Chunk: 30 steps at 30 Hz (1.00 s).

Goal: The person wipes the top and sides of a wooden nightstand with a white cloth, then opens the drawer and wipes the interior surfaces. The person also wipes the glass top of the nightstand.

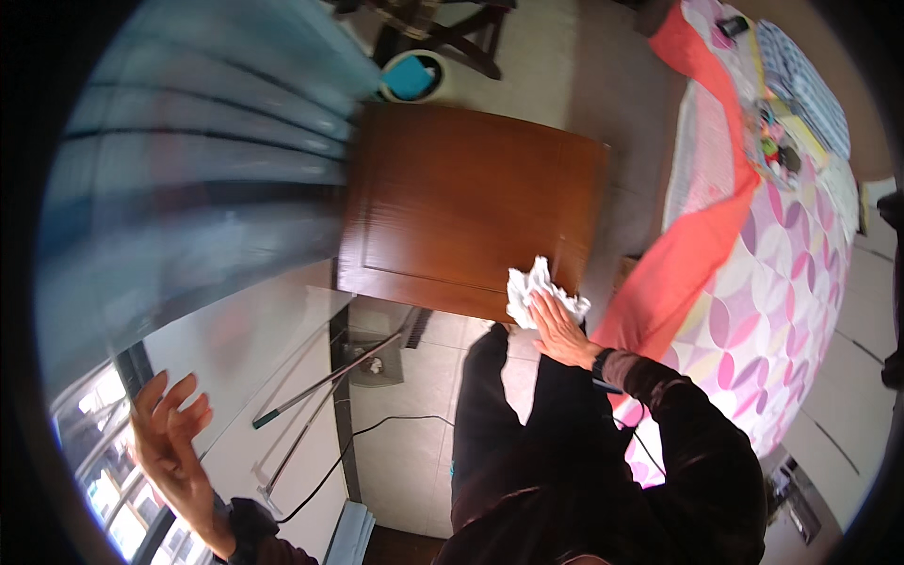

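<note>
A brown wooden tabletop (473, 205) with a glossy surface lies before me. On its near right corner my right hand (561, 332) presses on a crumpled white cloth or tissue (522, 289), fingers spread over it. At the lower left my left hand (169, 438) is raised in the air by the window, away from the table, its fingers loosely curled and apart, with nothing in them.
Blue curtains (247, 141) hang left of the table. To the right stands a bed with a patterned cover (748, 332). A bin (436, 88) is behind the table. Long-handled poles (332, 381) lean at the wall; a black cable (381, 421) crosses the floor.
</note>
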Available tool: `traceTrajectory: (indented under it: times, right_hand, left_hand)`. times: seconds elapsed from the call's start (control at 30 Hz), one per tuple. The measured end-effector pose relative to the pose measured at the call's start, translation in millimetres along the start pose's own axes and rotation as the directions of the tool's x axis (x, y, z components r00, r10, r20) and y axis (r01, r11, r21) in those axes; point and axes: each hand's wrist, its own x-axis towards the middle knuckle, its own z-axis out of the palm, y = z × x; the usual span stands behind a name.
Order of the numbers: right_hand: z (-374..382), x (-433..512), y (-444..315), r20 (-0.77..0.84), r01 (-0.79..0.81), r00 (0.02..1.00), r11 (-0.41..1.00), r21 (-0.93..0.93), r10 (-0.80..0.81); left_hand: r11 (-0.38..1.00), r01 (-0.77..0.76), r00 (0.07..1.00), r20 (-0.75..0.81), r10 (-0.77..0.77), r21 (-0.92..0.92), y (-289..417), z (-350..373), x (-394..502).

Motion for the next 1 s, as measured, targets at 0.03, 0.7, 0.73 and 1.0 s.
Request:
traceTrajectory:
  times: [0.03,0.7,0.73,1.0]
  right_hand:
    - [-1.5,5.2,-0.8,0.055,0.037,0.998,0.999,-0.027,-0.036]
    - [-111.8,451.5,-15.8,0.009,0.483,0.781,-0.613,0.625,0.625]
    - [-113.7,461.5,-19.7,-0.013,0.497,0.783,-0.612,0.615,0.622]
    - [-141.8,482.8,-54.5,-0.081,0.565,0.717,-0.508,0.651,0.693]
  left_hand:
    - [0.995,0.001,1.000,0.021,0.001,-0.102,-2.3,-1.2,-0.7]
    - [0.999,0.042,0.998,0.041,-0.040,-0.036,21.1,2.7,0.5]
    - [0.995,0.094,0.994,0.053,-0.093,-0.028,25.2,2.8,-0.6]
    - [0.998,0.047,0.997,0.065,-0.049,0.041,26.6,0.7,3.4]
